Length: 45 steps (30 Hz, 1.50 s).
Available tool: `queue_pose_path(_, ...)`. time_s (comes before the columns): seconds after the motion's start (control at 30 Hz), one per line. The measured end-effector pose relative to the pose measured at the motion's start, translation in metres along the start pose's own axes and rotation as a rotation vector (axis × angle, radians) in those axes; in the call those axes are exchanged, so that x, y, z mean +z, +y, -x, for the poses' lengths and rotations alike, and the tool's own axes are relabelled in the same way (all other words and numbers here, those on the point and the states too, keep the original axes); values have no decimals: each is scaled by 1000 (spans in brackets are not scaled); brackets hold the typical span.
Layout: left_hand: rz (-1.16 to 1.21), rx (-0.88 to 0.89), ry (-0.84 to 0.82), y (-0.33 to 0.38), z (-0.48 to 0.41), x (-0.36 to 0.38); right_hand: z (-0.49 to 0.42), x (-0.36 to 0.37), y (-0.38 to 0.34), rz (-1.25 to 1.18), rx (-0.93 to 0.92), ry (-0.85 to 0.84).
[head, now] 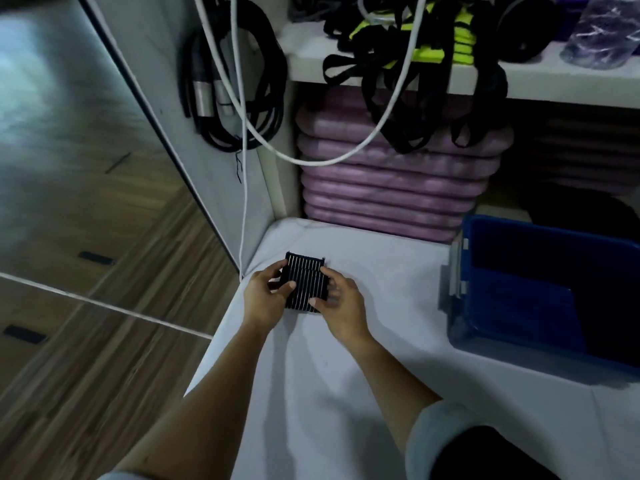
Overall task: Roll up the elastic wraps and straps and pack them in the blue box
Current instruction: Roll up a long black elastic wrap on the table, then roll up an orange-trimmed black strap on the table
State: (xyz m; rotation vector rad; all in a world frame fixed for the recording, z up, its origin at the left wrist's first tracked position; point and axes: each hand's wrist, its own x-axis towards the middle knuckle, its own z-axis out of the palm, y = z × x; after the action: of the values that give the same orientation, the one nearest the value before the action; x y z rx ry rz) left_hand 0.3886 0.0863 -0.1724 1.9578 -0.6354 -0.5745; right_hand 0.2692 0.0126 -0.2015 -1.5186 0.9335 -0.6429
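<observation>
A black elastic wrap with thin white stripes (305, 279) lies folded or rolled on the white surface (346, 393). My left hand (266, 296) grips its left edge with thumb and fingers curled round it. My right hand (341, 301) pinches its right edge, thumb at the near corner. The blue box (540, 292) stands open to the right, about a hand's width from my right hand, with a dark item inside. Black and neon-yellow straps (433, 53) hang tangled off the shelf above.
Stacked purple mats (391, 188) fill the space behind the white surface. Black cables (235, 84) and a white cord (244, 168) hang at the left panel. The wood floor (86, 237) drops away on the left of the surface's edge.
</observation>
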Motion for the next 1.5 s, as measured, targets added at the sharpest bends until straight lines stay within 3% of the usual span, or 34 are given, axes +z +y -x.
queue_pose_path(0.17, -184, 32, 12, -22, -15, -4, -11, 20, 18, 183, -29, -14)
queue_pose_path(0.5, -358, 205, 116, -22, -9, 0, -8, 12, 19, 217, -35, 2)
queue_pose_path(0.67, -502, 322, 83, 2, 20, 15, 20, -22, 5, 268, -67, 29)
queue_pose_path(0.9, -699, 342, 42, 19, 71, 45, 87, -100, 12, 430, -35, 102)
queue_pose_path(1.2, -438, 391, -329, 57, 159, 116, 163, -187, 18, 578, 85, 191)
queue_pose_path(1.5, -323, 376, -571, 102, 288, 252, 272, -340, 52, 626, 125, 549)
